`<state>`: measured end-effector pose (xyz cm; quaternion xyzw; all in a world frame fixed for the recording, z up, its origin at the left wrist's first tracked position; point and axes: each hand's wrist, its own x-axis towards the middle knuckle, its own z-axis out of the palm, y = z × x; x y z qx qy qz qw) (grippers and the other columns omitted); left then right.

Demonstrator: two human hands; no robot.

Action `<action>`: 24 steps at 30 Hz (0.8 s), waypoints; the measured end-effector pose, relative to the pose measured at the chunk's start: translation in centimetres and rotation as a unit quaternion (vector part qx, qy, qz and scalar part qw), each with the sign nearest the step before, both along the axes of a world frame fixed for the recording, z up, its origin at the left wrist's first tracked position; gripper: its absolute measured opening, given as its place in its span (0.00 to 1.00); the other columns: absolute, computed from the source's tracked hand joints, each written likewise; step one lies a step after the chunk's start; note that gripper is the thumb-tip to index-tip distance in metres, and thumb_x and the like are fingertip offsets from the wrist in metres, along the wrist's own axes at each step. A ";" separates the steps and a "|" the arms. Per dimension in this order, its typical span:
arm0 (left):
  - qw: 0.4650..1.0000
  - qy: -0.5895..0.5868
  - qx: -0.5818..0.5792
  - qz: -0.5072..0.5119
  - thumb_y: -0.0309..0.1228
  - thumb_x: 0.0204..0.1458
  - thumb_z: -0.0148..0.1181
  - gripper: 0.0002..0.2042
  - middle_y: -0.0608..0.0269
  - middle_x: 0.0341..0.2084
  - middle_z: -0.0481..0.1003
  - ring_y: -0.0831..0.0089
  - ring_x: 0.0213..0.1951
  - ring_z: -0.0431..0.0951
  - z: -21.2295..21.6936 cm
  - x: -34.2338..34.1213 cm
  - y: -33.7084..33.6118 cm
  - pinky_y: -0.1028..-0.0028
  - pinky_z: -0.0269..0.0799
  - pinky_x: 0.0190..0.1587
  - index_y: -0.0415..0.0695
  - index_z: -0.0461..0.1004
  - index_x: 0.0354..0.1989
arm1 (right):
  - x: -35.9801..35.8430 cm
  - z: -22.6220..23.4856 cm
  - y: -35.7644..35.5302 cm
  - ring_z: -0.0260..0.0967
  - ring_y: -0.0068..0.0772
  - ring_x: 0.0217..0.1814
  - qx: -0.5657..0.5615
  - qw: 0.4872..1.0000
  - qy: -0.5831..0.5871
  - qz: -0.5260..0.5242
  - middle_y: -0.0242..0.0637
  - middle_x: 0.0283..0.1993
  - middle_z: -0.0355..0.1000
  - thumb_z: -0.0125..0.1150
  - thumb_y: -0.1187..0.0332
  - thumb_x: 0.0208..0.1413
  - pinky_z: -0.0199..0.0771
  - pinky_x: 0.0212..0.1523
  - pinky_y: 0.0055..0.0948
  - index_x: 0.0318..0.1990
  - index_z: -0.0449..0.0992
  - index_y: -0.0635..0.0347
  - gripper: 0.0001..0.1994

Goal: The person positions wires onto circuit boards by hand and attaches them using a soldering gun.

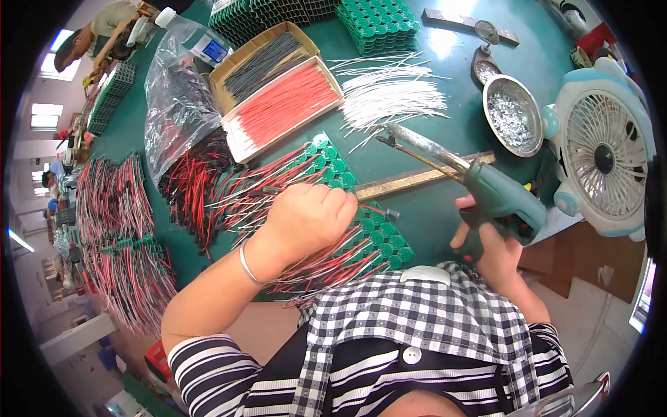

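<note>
The green tabletop (pixel 465 115) spreads out before me, smooth enough to throw back a white glare near its far side. Past its left edge, the room runs off to pale walls and bright windows (pixel 46 116), and a co-worker (pixel 108 21) leans over in the upper left corner.

The panel of green circuit boards (pixel 385 240) lies on the table just in front of me, a sheet of joined discs fringed with limp red and white wires (pixel 323 267). My left hand (pixel 309 219) is over it, fingers curled into a fist; my fingertips are hidden, so I cannot tell what they pinch. My right hand (pixel 497 254) is wrapped around the handle of a green soldering gun (pixel 504 198), its hard casing running into a dull metal barrel angled toward the upper left.

A flat, worn strip (pixel 424 180) reaches from beside my left fist toward the gun. Beyond, loose white wires (pixel 392 97) lie near 2 cardboard trays, 1 of straight red strands (pixel 285 101), 1 of black (pixel 264 66). A crinkled clear bag (pixel 177 97) slumps at their left. To the right, a round metal pan (pixel 520 151) holds crumpled silvery scraps beside a rounded white-and-blue fan (pixel 604 158).
</note>
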<state>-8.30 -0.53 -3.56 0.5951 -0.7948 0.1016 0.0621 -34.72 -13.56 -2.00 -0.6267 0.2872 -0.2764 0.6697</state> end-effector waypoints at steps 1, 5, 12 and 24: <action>1.000 0.001 -0.001 0.000 0.29 0.41 0.59 0.06 0.70 0.17 0.63 0.76 0.20 0.68 0.1 0.0 0.0 0.75 0.61 0.21 0.47 0.73 0.29 | 0.0 -0.1 0.1 0.72 0.34 0.26 0.005 1.000 -0.004 -0.003 0.49 0.51 0.68 0.44 0.72 0.55 0.70 0.25 0.28 0.58 0.59 0.71 0.23; 0.998 0.037 -0.041 0.011 0.29 0.41 0.57 0.04 0.71 0.15 0.60 0.77 0.18 0.65 2.0 -0.5 0.7 0.76 0.59 0.19 0.48 0.67 0.23 | 0.2 -0.1 0.2 0.73 0.34 0.25 0.048 0.998 -0.027 -0.013 0.50 0.51 0.71 0.49 0.73 0.56 0.74 0.35 0.30 0.57 0.60 0.70 0.21; 0.993 0.077 -0.086 0.037 0.29 0.40 0.57 0.06 0.71 0.15 0.60 0.78 0.17 0.64 3.3 -3.3 0.4 0.76 0.58 0.18 0.46 0.70 0.28 | 3.7 0.0 0.1 0.63 0.39 0.59 0.256 0.960 -0.108 0.013 0.42 0.69 0.49 0.49 0.48 0.59 0.80 0.34 0.32 0.67 0.48 0.60 0.35; 0.777 0.607 0.094 0.139 0.25 0.55 0.56 0.10 0.60 0.29 0.78 0.74 0.26 0.77 2.4 -5.9 2.0 0.76 0.72 0.30 0.39 0.76 0.45 | 5.1 -0.4 -1.2 0.60 0.21 0.25 0.396 0.868 -0.278 -0.111 0.32 0.51 0.65 0.47 0.49 0.62 0.65 0.26 0.22 0.52 0.66 0.54 0.20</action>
